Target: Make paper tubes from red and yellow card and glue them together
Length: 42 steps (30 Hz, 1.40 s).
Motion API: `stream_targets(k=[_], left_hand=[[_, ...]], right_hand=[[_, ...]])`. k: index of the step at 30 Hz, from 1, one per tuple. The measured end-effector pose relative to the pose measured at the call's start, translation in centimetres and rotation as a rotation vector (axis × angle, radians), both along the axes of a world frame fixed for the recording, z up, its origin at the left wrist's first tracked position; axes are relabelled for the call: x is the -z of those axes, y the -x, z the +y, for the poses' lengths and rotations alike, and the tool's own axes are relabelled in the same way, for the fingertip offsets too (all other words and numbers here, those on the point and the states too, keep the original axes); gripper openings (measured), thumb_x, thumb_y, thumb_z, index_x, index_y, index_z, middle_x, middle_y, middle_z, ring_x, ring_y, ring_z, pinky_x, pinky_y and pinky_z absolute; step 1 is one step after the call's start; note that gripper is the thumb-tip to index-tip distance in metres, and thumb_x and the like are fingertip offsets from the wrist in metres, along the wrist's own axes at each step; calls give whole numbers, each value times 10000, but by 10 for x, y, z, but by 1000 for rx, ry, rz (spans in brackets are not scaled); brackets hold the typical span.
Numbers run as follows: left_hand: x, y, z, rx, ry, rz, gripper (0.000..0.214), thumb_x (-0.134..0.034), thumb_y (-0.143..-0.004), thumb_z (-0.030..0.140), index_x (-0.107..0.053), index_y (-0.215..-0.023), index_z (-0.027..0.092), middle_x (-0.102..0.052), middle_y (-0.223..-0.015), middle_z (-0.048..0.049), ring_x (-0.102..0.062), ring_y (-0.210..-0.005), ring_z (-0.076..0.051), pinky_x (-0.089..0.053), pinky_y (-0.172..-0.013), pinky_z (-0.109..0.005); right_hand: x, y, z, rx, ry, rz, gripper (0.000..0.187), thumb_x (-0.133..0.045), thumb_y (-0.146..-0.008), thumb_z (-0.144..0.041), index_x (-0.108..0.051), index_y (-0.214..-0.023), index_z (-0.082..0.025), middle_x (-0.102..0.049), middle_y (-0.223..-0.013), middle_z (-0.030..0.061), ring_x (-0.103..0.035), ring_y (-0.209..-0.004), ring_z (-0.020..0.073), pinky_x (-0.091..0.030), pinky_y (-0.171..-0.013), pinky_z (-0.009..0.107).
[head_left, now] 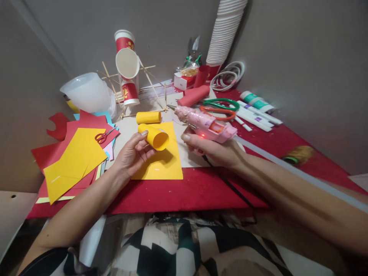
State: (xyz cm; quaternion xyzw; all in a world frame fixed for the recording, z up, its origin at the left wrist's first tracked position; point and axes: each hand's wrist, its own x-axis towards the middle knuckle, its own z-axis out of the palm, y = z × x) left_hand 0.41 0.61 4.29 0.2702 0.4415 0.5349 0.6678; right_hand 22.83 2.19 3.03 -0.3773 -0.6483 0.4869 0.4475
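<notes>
My left hand (pixel 132 153) is closed around a rolled yellow paper tube (pixel 153 137), held just above a flat yellow sheet (pixel 163 163). A second yellow tube (pixel 148 117) lies on the table behind it. My right hand (pixel 214 148) grips a pink glue gun (pixel 205 123); its nozzle points left and away, and a small red light glows on its body. A clear glue stick (pixel 287 165) sticks out of the gun's back along my right forearm. The gun's black cord (pixel 227 180) runs down toward me.
Red and yellow paper sheets (pixel 76 153) with small red scissors (pixel 102 136) lie at left. Behind stand a paper-cup and stick structure (pixel 128 73), a clear plastic jug (pixel 86 92), a red roll (pixel 193 96), green and orange scissors (pixel 220 106), tubes (pixel 255 111) and stacked white cups (pixel 225 30).
</notes>
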Motion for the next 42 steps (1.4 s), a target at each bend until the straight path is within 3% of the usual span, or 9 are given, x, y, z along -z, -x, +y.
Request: stream_targets(k=[11,14,16,20,23,26,32,36,42], left_hand=[[12,-10,-7,184,28,10,382,-861,-707,312,-644,-1003,205,-711,-963,-31,-665,-777,-115,-616,-716,-231],[13,-1,-1,129,-5,108,422,-832,-711,371,-622,-1037,204,-701,-1032,-62,-690,-869,-164,-608,-737,-267],[14,6,1,8,-153,283,451,-810,-725,403,-592,-1075,219,-683,-1101,-68,-687,-951,-186,-593,-806,-306],[14,13,-3,-170,-762,885,627,-800,-761,384,-505,-1298,249,-553,-1430,-110,-546,-1321,-256,-429,-1134,-439],[17,7,-8,-53,-1115,1232,777,-787,-791,420,-402,-1441,240,-489,-1519,-153,-437,-1444,-311,-323,-1213,-499],[24,-1,-8,65,-1264,1391,830,-757,-807,448,-347,-1492,221,-487,-1527,-182,-431,-1451,-346,-320,-1209,-529],[37,-3,-2,72,-1204,1336,642,-701,-821,343,-458,-1403,228,-644,-1346,-148,-616,-1240,-307,-470,-1065,-465],[36,0,-4,1,-1059,1305,455,-722,-815,384,-579,-1217,224,-703,-1187,-111,-663,-1091,-273,-511,-949,-401],[26,3,-2,-59,-902,1169,308,-734,-814,376,-604,-1042,216,-698,-979,-36,-638,-853,-183,-493,-796,-318]], right_hand=[[-9,15,-10,13,-178,21,173,-703,-789,-282,-549,-718,-249,-484,-653,-34,-415,-602,132,-414,-612,298],[-10,10,-7,97,-182,-11,197,-716,-783,-291,-550,-685,-251,-519,-643,-22,-440,-606,138,-414,-590,290],[-8,4,-3,141,-147,-48,265,-700,-810,-319,-531,-622,-238,-536,-609,-12,-454,-577,132,-395,-550,285],[1,-3,6,134,-45,-63,293,-659,-863,-363,-560,-628,-220,-570,-554,-14,-487,-499,119,-376,-485,267],[3,1,6,85,27,-30,272,-657,-863,-376,-576,-661,-214,-594,-558,-17,-514,-481,119,-376,-460,254],[-1,12,-2,13,43,-15,257,-652,-850,-349,-562,-650,-215,-572,-550,-24,-507,-489,115,-355,-447,246],[0,22,-13,-112,30,45,284,-680,-847,-374,-537,-658,-218,-547,-575,-39,-463,-509,100,-376,-478,243],[6,15,-4,7,33,74,337,-710,-853,-460,-564,-674,-215,-564,-576,-25,-485,-503,107,-363,-458,251],[-18,8,22,169,6,214,209,-711,-833,-377,-607,-739,-222,-552,-602,-21,-503,-496,106,-365,-426,247]])
